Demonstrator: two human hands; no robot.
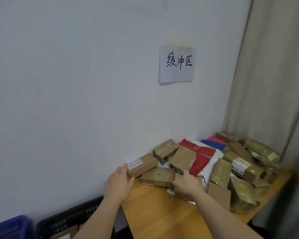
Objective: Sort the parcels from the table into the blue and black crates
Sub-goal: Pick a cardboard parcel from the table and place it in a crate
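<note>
Both forearms reach in from the bottom of the head view over the bare near corner of the table (pixel 162 213). Left hand (pixel 118 184) is spread, its fingers against the near end of a labelled brown box (pixel 142 164) by the wall. Right hand (pixel 186 182) curls over a taped brown parcel (pixel 179 192) at the front of the pile; how firm the hold is I cannot tell. This looks like the picking step, with both hands choosing parcels. Most of the heap, including a red and white bag (pixel 201 159), lies further right toward the curtain (pixel 266 83).

Next, each parcel probably needs lifting free of its neighbours and carrying left and down. Black crate (pixel 69 216) and blue crate (pixel 12 225) sit below the table's left edge, so the way there is open, with the wall close behind.
</note>
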